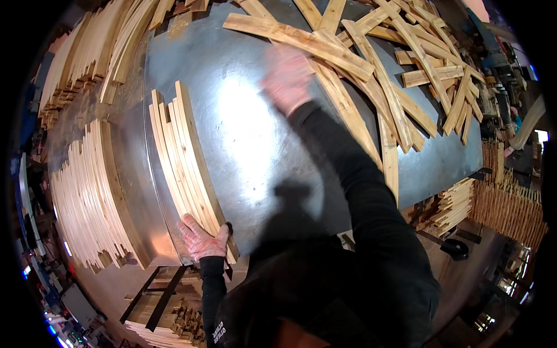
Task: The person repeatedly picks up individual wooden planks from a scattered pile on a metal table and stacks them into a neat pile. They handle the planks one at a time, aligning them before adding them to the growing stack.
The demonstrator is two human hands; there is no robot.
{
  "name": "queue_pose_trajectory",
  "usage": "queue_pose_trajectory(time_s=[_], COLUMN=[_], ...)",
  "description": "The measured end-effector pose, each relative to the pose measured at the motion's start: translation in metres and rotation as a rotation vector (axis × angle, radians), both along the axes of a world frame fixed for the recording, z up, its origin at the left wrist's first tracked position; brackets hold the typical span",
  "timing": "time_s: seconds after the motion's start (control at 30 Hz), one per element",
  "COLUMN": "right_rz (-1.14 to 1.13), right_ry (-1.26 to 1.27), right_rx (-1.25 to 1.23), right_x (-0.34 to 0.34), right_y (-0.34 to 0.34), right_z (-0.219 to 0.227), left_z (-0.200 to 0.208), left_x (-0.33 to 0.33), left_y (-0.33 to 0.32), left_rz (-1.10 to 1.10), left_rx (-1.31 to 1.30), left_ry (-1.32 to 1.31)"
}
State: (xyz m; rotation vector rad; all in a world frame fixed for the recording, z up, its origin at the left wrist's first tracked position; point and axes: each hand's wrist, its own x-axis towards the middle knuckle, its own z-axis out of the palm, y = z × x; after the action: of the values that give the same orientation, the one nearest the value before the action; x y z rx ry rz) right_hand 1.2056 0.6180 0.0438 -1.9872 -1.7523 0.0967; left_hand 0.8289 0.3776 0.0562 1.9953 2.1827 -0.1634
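Observation:
A short row of pale wooden strips stands side by side on the metal tabletop, left of the middle. Across its near end lies my left hand, gloved, with fingers and thumb spanning the strips and gripping them. My right hand is reached far forward over the table, smeared by motion, so its fingers cannot be made out. Closest to it is a loose wooden board, lying aslant on top of a jumbled pile of strips. Whether that hand touches the board does not show.
Left of the row stands a wider block of lined-up strips, and stacked strips lie at the far left. The shiny metal tabletop has a seam. Below its edges are wood stacks at left and right.

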Motion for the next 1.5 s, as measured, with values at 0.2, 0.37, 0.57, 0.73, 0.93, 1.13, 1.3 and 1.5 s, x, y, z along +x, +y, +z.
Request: queue_pose_trajectory(time_s=[0.2,0.37,0.57,0.73,0.93,1.13,1.3,1.5], right_rz=[-0.094,0.290,-0.610,-0.340,0.101,0.064,-0.055,0.087], right_ry=[-0.316,0.338,-0.104,0.444,2.012,1.375,0.819,0.820], right_rx=[-0.454,-0.381,-0.291,-0.406,-0.428,-0.410,-0.408,-0.354], right_x=[0.151,0.082,0.314,0.289,0.237,0.178,0.119,0.069], right_y=[-0.033,-0.147,-0.198,-0.214,-0.225,-0.207,-0.180,-0.158], right_z=[0.041,0.038,-0.023,0.018,0.034,0.026,0.003,-0.015], left_z=[0.018,-0.028,-0.051,-0.046,-0.036,-0.009,-0.003,0.010], left_x=[0.072,0.193,0.237,0.250,0.226,0.159,0.083,0.083], left_y=[0.014,0.060,0.047,0.030,0.026,0.023,0.015,0.023], left_rz=[-0.269,0.511,0.564,0.584,0.479,0.320,0.171,0.300], left_rx=[0.290,-1.125,-0.952,-0.587,-0.280,0.015,0.241,0.164], left_ry=[-0.425,-2.322,-1.830,-1.479,-1.259,-0.393,0.113,0.145])
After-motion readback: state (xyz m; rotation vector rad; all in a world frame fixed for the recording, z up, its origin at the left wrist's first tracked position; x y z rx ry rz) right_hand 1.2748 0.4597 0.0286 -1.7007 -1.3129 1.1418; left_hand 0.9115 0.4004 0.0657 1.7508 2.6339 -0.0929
